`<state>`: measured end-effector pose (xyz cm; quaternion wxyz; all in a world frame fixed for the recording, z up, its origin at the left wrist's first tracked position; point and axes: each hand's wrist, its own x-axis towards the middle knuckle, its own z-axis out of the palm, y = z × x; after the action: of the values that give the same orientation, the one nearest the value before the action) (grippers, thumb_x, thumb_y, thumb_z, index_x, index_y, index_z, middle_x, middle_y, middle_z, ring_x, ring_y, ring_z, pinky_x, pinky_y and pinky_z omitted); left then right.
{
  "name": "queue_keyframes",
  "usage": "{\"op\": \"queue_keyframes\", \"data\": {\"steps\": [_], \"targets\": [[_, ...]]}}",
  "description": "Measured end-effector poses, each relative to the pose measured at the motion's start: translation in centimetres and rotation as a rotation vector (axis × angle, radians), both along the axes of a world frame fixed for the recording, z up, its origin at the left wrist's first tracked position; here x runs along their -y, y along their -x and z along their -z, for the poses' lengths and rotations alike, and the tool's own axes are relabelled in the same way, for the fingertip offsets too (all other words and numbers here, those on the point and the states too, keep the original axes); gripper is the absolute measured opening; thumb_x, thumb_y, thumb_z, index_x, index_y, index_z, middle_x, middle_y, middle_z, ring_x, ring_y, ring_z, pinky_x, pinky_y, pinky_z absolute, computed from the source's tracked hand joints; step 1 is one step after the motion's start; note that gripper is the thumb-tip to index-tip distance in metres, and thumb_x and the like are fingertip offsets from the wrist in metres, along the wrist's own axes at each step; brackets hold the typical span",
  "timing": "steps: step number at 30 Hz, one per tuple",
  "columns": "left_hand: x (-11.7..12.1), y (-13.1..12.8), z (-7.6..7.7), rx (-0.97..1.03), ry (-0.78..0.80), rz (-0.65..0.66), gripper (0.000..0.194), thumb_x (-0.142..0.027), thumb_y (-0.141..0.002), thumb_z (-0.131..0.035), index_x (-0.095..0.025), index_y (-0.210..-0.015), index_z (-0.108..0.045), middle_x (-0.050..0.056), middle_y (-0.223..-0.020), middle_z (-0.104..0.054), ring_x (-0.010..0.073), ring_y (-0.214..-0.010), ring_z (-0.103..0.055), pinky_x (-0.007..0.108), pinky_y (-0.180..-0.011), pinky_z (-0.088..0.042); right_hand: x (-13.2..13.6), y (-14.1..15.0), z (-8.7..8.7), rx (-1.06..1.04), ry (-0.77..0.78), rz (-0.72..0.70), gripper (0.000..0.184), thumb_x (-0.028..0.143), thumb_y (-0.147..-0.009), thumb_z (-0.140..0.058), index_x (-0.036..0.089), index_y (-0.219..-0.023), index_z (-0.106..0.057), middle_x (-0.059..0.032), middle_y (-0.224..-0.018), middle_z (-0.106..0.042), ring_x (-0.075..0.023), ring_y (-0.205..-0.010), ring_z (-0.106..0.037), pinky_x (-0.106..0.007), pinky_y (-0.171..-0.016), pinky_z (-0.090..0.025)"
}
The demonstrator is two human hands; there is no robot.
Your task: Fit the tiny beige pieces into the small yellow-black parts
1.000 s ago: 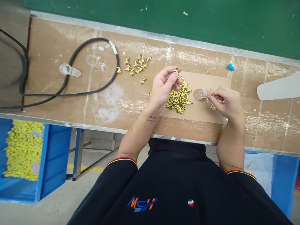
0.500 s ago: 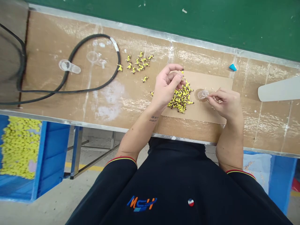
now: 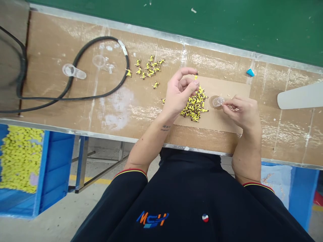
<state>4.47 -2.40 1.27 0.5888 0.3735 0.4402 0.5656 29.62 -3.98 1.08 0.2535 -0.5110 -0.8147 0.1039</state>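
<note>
My left hand (image 3: 178, 90) is raised over a pile of small yellow-and-dark figures (image 3: 194, 109), pinching one small yellow figure (image 3: 195, 77) between thumb and index finger. My right hand (image 3: 244, 110) has thumb and index finger pressed together at the right side of a small clear plastic cup (image 3: 217, 102). Whatever sits in that pinch is too small to make out. Tiny pale pieces (image 3: 233, 108) lie partly hidden beside the right fingers. Pile, cup and pieces rest on a flat cardboard sheet (image 3: 217, 122).
More yellow figures (image 3: 151, 69) are scattered to the left, near a looped black cable (image 3: 101, 98) and a clear plastic scoop (image 3: 80, 74). A blue piece (image 3: 250, 72) and a white cylinder (image 3: 300, 95) are rightward. Blue bins (image 3: 57, 164) stand below the table edge.
Both hands stay in nearly the same places. The left thumb and fingertips have shifted very slightly around the figure; the right hand is a touch further left.
</note>
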Motion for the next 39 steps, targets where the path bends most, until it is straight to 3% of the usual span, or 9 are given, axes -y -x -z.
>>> {"op": "queue_keyframes", "data": {"steps": [23, 28, 32, 36, 39], "targets": [[0.2, -0.1, -0.2, -0.034, 0.013, 0.034, 0.022, -0.024, -0.088, -0.077, -0.022, -0.108, -0.067, -0.003, -0.073, -0.063, 0.0120, -0.076, -0.072, 0.023, -0.068, -0.055, 0.1, 0.1, -0.2, 0.012, 0.033, 0.006, 0.016, 0.027, -0.087, -0.065, 0.026, -0.076, -0.077, -0.0008, -0.065, -0.067, -0.0156, -0.059, -0.059, -0.031, -0.060, -0.045], [0.8, -0.6, -0.7, -0.032, -0.025, 0.109, 0.018, -0.027, -0.089, -0.076, -0.021, -0.103, -0.065, -0.002, -0.074, -0.067, 0.0122, -0.074, -0.072, 0.025, -0.070, -0.059, 0.7, 0.5, -1.7, -0.279, -0.048, -0.009, 0.011, 0.026, -0.086, -0.072, 0.028, -0.075, -0.075, 0.0023, -0.060, -0.061, -0.0138, -0.051, -0.050, -0.033, -0.050, -0.038], [1.9, -1.5, -0.8, 0.033, -0.089, 0.233, 0.029, -0.039, -0.086, -0.081, -0.021, -0.100, -0.063, -0.001, -0.080, -0.073, 0.0118, -0.072, -0.073, 0.027, -0.072, -0.061, 1.4, 1.5, -2.3, -0.576, -0.107, -0.053, 0.009, 0.029, -0.084, -0.077, 0.029, -0.076, -0.074, 0.0042, -0.056, -0.054, -0.0137, -0.051, -0.048, -0.033, -0.049, -0.037], [3.1, -2.5, -0.8, 0.095, -0.126, 0.345, 0.041, -0.053, -0.082, -0.084, -0.021, -0.096, -0.063, 0.002, -0.092, -0.075, 0.0109, -0.073, -0.073, 0.028, -0.075, -0.064, 2.1, 2.8, -2.2, -0.621, -0.091, 0.004, 0.024, 0.049, -0.085, -0.075, 0.029, -0.073, -0.070, 0.0027, -0.055, -0.052, -0.0155, -0.052, -0.050, -0.035, -0.049, -0.041], [3.6, -2.9, -0.8, 0.122, -0.152, 0.366, 0.040, -0.052, -0.083, -0.084, -0.020, -0.095, -0.064, 0.001, -0.094, -0.073, 0.0095, -0.072, -0.073, 0.026, -0.075, -0.064, 2.3, 3.5, -1.9, -0.672, -0.091, -0.018, 0.024, 0.050, -0.086, -0.075, 0.029, -0.075, -0.071, 0.0018, -0.058, -0.055, -0.0159, -0.054, -0.052, -0.035, -0.051, -0.043]]}}
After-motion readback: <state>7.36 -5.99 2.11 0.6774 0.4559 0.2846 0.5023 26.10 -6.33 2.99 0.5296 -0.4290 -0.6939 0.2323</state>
